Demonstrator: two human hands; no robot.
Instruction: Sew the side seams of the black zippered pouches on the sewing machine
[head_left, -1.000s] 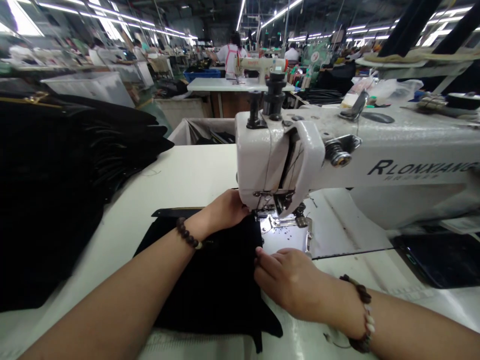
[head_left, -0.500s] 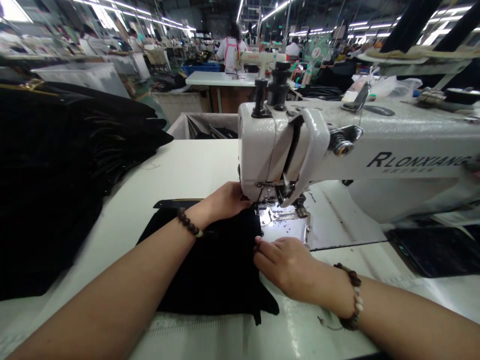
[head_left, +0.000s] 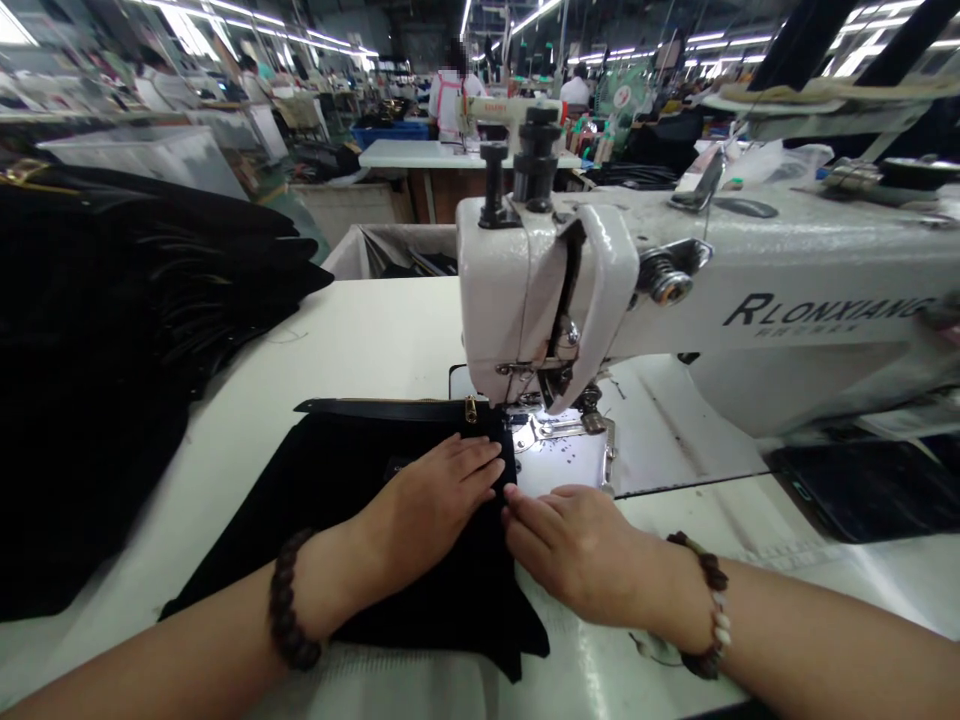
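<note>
A black fabric piece [head_left: 337,460] with a zipper along its far edge lies on the white table under the sewing machine [head_left: 506,290]. Near the needle area, the gold zipper pull [head_left: 470,408] shows at the far right corner of the fabric. My left hand [head_left: 427,515] rests flat on the cloth, fingers stretched toward its right edge. With fingertips pinched, my right hand [head_left: 577,550] holds that right edge just in front of the presser foot. The needle itself is hard to make out.
A tall pile of black pieces [head_left: 82,330] with zippers covers the left side. A dark phone [head_left: 870,490] lies at the right, below the machine arm. Behind the table [head_left: 375,335] stands a lined bin [head_left: 346,255]. A person [head_left: 448,105] is at another machine farther back.
My left hand has come back from beside the needle to lie on the cloth, uncovering the zipper pull. My right hand keeps its pinch at the edge. The view has shifted slightly.
</note>
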